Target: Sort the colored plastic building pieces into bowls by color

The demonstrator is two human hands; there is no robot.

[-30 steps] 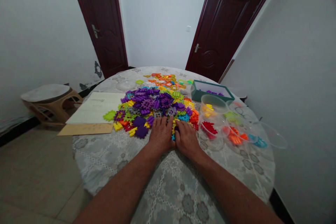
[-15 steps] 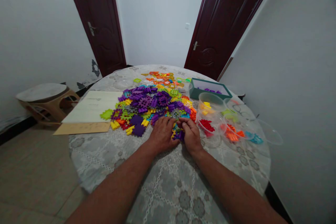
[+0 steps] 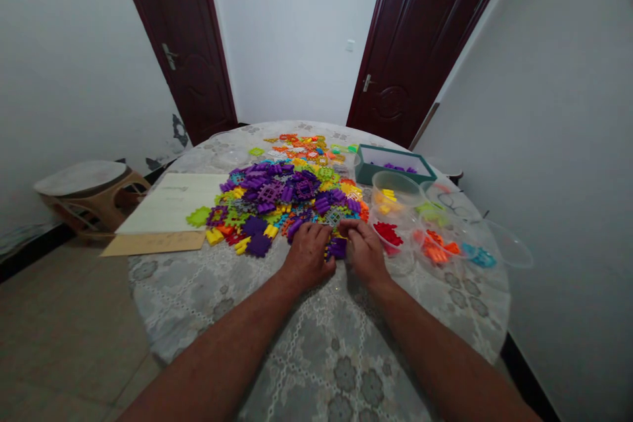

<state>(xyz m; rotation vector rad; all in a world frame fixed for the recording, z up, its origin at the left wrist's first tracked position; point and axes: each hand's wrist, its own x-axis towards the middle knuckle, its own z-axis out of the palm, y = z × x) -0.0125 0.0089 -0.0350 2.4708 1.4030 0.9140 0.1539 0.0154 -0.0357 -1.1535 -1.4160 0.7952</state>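
A heap of coloured plastic interlocking pieces [image 3: 287,194], mostly purple, covers the middle of the round table [image 3: 316,343]. My left hand [image 3: 307,252] and my right hand [image 3: 364,249] sit side by side at the heap's near edge, fingers curled. Between them lies a purple piece [image 3: 338,248], and both hands appear to grip it. Fingertips are partly hidden by the pieces.
To the right stand clear plastic bowls with sorted pieces: yellow [image 3: 393,190], red [image 3: 388,234], orange [image 3: 435,247], blue [image 3: 477,254]. A teal box [image 3: 393,165] holds purple pieces. A pale board [image 3: 168,201] lies on the left. A stool [image 3: 84,188] stands beside the table.
Both hands have drawn a little back from the heap toward me, and the purple piece between them has come clear of the pile. The view has tilted slightly.
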